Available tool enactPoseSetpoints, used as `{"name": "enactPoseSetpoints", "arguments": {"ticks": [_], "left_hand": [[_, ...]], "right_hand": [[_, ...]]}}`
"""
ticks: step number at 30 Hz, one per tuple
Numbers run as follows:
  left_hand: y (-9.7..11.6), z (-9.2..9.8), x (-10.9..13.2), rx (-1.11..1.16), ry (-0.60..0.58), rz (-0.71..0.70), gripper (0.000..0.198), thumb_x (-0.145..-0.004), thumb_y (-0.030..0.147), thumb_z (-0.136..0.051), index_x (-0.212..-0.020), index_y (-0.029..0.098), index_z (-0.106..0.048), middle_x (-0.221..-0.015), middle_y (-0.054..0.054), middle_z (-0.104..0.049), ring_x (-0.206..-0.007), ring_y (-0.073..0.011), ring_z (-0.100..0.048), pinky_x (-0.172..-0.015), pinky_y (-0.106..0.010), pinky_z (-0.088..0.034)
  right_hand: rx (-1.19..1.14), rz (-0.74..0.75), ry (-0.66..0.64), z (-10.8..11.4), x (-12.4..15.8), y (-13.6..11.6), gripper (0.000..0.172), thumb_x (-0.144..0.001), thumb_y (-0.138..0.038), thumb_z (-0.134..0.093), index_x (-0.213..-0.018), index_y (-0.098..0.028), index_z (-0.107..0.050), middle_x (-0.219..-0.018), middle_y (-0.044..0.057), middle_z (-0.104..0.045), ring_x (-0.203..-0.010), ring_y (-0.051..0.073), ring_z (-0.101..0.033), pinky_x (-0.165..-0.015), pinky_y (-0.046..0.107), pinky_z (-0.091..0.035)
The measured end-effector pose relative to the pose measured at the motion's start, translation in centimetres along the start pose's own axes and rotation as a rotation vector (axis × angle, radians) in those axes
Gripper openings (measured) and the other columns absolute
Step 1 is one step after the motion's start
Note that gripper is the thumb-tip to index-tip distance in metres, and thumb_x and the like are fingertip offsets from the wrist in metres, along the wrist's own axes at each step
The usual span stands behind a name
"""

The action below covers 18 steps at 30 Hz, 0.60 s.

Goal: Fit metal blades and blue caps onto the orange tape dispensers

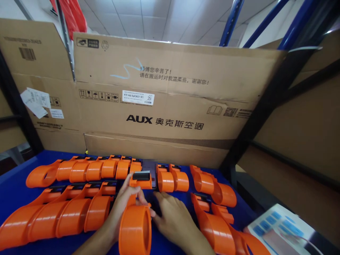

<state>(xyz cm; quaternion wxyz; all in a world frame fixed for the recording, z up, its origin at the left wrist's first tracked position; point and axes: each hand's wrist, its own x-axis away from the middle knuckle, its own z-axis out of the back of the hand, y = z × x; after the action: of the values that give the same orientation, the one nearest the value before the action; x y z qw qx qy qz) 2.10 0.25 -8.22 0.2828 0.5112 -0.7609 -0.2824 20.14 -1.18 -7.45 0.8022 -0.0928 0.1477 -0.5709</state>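
An orange tape dispenser [134,226] is upright in front of me, its round hub toward me and its black roller with a toothed cutter edge at the top. My left hand [123,198] is closed around its handle from the left. Close beside it on the right is my right hand [172,216], back of the hand up and fingers curled downward near the dispenser. Its fingertips are mostly hidden, so what they hold cannot be made out. A dark flat phone-like object [150,168] lies behind the dispenser, partly covered by it.
Rows of orange tape dispensers [73,216] line the blue tabletop [87,237] on both sides. A white device with blue keys [278,226] stands at the right. Cardboard panels [170,113] form the back wall, beside a dark rack post [247,124].
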Motion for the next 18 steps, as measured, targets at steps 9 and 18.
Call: {"name": "enactPoseSetpoints", "arguments": {"ticks": [9, 18], "left_hand": [[-0.9, -0.6, 0.3, -0.194, 0.016, -0.148, 0.071, -0.08, 0.034, -0.076, -0.137, 0.027, -0.035, -0.07, 0.003, -0.071, -0.057, -0.0232, -0.075, -0.056, -0.03, -0.057], [-0.9, -1.0, 0.5, -0.312, -0.033, -0.182, 0.046, -0.091, 0.035, -0.067, -0.128, 0.024, -0.044, -0.075, 0.002, -0.068, -0.065, -0.0218, -0.076, -0.068, -0.034, -0.061]], "right_hand": [[0.072, 0.016, 0.072, -1.3, 0.1, -0.6, 0.024, -0.08, -0.022, -0.066, -0.104, -0.024, -0.065, -0.1, 0.01, -0.073, -0.083, 0.027, -0.069, -0.061, 0.029, -0.037], [-0.314, 0.041, 0.322, 0.5, -0.8, 1.0, 0.02, -0.085, -0.017, -0.057, -0.068, -0.023, -0.047, -0.062, -0.004, -0.055, -0.055, 0.014, -0.052, -0.051, 0.023, -0.032]]}}
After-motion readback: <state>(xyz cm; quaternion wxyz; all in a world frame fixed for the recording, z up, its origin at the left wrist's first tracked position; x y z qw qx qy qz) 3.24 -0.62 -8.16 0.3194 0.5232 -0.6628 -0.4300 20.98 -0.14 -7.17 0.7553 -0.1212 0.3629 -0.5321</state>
